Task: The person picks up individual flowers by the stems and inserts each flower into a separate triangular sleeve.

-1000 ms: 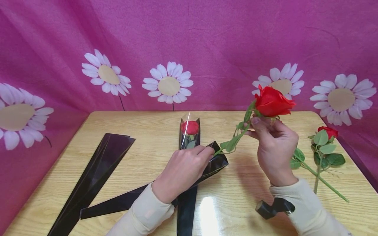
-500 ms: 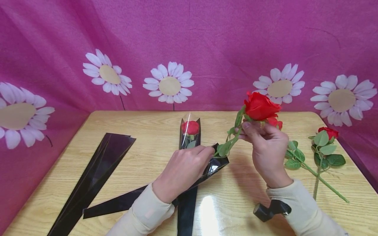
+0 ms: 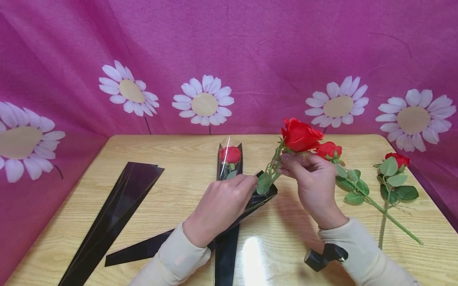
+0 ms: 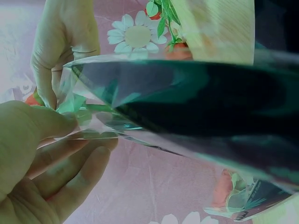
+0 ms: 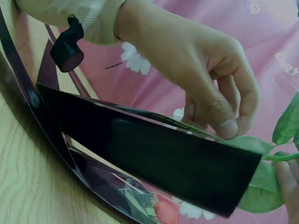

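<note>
My right hand [image 3: 316, 188] pinches a red rose [image 3: 301, 136] just under its bloom, holding it tilted, with the stem running down to the left. My left hand [image 3: 220, 208] pinches the mouth edge of a black bouquet sleeve [image 5: 149, 149] with a clear front. In the left wrist view, the green stem [image 4: 97, 107] passes in through the sleeve's mouth between clear film and black backing. Green leaves [image 5: 259, 193] sit right at that mouth in the right wrist view. The lower stem is hidden inside the sleeve.
Under the held sleeve lies another sleeve with a wrapped rose [image 3: 230, 155]. Several flat black sleeves [image 3: 114, 214] lie at the left. Two loose roses, one far right [image 3: 397, 160] and one behind my right hand [image 3: 329, 150], lie on the wooden table [image 3: 186, 159]. A flowered pink cloth [image 3: 250, 59] hangs behind.
My right hand has moved left and down with the rose, and its leaves have come to the sleeve's mouth. The left hand stays nearly still. The rose lying behind has come into sight.
</note>
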### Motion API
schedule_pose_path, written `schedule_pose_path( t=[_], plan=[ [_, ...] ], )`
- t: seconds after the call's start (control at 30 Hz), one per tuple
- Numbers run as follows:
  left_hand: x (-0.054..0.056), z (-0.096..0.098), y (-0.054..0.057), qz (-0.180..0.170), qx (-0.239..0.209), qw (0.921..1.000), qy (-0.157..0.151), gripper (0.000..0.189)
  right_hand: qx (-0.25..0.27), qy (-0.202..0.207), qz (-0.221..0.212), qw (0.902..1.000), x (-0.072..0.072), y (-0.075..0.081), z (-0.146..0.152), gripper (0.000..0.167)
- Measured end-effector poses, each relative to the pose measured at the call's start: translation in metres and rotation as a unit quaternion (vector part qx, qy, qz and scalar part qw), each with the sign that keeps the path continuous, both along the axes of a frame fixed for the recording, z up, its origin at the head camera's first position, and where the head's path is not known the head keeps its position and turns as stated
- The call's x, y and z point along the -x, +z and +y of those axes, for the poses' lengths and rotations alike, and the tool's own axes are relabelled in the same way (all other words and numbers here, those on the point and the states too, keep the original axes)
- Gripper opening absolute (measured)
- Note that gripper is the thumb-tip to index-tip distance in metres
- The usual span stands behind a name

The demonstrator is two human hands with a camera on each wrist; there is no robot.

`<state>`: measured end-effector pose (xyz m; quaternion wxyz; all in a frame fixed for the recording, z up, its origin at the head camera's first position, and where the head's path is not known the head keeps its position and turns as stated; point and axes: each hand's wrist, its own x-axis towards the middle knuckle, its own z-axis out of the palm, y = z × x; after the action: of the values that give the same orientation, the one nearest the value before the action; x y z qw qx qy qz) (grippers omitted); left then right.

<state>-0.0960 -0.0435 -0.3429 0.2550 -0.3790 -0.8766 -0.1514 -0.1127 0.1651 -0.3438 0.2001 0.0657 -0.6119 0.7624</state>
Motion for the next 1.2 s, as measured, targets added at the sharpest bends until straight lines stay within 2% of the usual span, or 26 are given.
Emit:
schedule_pose_path(
  t=[0.17, 0.5, 0.67, 0.73, 0.9, 1.2],
  plan=[
    [-0.001, -0.001, 0.001, -0.001, -0.006, 1.0000, 0.004, 0.018, -0.041, 0.016, -0.020, 0.9989, -0.002, -0.004, -0.001, 0.014],
    [-0.003, -0.001, 0.005, 0.002, -0.001, 1.0000, 0.007, 0.023, -0.063, 0.067, -0.052, 0.9944, -0.004, -0.004, -0.001, 0.031],
    [-0.003, -0.001, 0.005, -0.001, -0.005, 1.0000, 0.003, 0.028, -0.105, 0.076, -0.078, 0.9885, -0.003, -0.003, 0.000, 0.026],
    [-0.004, -0.001, 0.005, -0.003, -0.010, 0.9999, 0.001, 0.029, -0.144, 0.069, -0.087, 0.9833, -0.003, -0.004, 0.000, 0.024],
    [-0.005, -0.002, 0.007, -0.002, -0.019, 0.9998, -0.005, 0.029, -0.243, 0.056, -0.101, 0.9631, -0.001, -0.004, 0.004, 0.033],
    [-0.009, -0.001, 0.011, 0.004, -0.014, 0.9997, -0.020, 0.027, -0.316, 0.132, -0.084, 0.9356, 0.001, 0.003, 0.020, 0.040]
  ],
)
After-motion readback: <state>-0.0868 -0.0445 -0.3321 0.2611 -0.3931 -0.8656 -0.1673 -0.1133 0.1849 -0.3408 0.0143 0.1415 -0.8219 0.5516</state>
